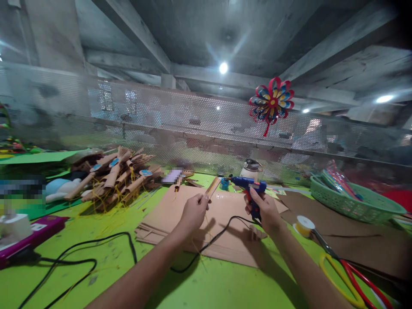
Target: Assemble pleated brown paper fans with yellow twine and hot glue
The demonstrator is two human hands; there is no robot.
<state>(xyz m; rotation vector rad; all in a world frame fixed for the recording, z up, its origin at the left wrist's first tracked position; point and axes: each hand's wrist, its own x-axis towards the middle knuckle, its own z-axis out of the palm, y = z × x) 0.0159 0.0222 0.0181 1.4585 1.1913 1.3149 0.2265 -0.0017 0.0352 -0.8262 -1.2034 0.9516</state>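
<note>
My right hand (264, 209) grips a blue glue gun (248, 185) with its nozzle pointing left. My left hand (194, 211) pinches a thin brown paper strip (212, 187) whose upper end rises toward the nozzle. Both hands hover over a stack of brown cardboard sheets (193, 231) on the green table (106, 266). The glue gun's black cord (212, 242) trails down across the cardboard and off to the left.
A heap of rolled brown paper pieces (119, 176) lies at the left. A green basket (354, 201) stands at the right, with a tape roll (304, 225) and red-yellow scissors (347, 274) near it. A paper pinwheel (272, 103) hangs on the mesh screen.
</note>
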